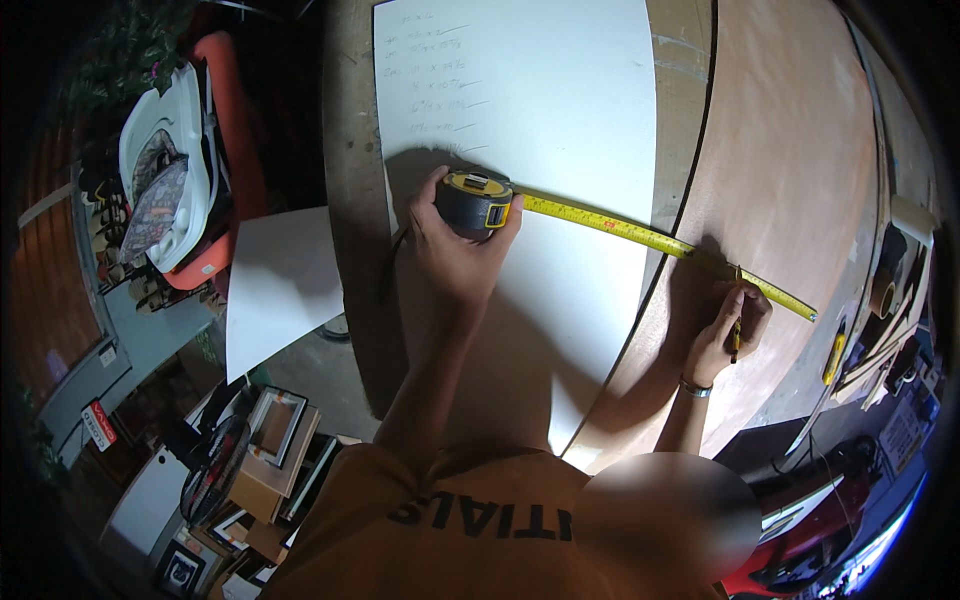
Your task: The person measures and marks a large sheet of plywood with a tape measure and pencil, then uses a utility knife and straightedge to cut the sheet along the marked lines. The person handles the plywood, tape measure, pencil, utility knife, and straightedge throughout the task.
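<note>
My left hand (pixel 462 245) is closed around the case of a black and yellow tape measure (pixel 476 203), held over a large white sheet (pixel 560 120) with handwritten notes. The tape's yellow blade (pixel 610 226) stretches to the right, across the sheet's edge and over a brown wooden board (pixel 790 130). Its end lies on that board, past my right hand (pixel 722 335). Between the fingers of this hand is a pencil (pixel 738 335), its tip up at the blade. A metal band circles my right wrist.
A yellow utility knife (pixel 834 358) lies at the work surface's right side, near a cardboard roll (pixel 882 292) and wooden strips. Beyond the left edge are a white panel (pixel 280 285), a white and orange plastic seat (pixel 180 180) and stacked frames and boxes (pixel 270 470).
</note>
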### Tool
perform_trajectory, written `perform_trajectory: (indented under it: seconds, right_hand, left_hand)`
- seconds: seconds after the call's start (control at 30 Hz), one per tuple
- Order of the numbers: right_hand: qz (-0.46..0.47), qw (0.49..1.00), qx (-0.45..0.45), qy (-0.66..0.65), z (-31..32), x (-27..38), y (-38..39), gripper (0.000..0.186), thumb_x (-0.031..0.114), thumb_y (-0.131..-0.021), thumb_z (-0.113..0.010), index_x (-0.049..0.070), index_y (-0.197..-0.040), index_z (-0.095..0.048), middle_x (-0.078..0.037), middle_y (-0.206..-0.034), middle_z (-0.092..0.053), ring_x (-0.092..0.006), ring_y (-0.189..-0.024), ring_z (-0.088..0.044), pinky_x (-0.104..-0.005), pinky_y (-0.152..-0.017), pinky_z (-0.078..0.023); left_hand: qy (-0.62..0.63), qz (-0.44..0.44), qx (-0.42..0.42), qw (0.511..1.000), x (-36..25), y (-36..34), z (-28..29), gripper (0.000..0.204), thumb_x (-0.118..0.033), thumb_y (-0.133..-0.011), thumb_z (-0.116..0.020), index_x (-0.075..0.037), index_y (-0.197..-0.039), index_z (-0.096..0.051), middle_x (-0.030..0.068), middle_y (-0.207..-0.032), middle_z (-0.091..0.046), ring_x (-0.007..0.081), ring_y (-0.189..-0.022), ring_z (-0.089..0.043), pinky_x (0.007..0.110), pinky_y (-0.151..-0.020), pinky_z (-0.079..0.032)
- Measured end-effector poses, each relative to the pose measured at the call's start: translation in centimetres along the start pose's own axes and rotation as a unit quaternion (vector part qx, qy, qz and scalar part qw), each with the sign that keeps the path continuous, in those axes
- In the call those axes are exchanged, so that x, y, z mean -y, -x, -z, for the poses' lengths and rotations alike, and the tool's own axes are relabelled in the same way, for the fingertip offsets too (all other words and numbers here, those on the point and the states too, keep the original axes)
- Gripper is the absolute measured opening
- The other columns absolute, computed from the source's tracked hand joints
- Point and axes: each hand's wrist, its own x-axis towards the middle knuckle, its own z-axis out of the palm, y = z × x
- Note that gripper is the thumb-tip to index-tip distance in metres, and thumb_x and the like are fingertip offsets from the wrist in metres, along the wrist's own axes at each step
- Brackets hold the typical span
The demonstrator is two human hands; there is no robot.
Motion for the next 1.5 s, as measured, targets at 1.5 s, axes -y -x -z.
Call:
perform_trajectory:
  seconds: [1.5]
  right_hand:
    - [-0.023,0.988,0.147,-0.043,-0.2,1.1,-3.7,0.015,-0.004,-0.075,-0.051,-0.007,-0.076,-0.065,-0.009,-0.063,-0.060,-0.0109,-0.051,-0.050,-0.0256,-0.050,-0.039]
  left_hand:
    - [-0.009,-0.084,0.000,0.996,0.1,-0.4,-0.9,0.078,-0.007,-0.073,-0.091,0.006,-0.133,-0.042,0.0202,-0.125,-0.050,0.0279,-0.115,-0.059,0.040,-0.097,-0.058]
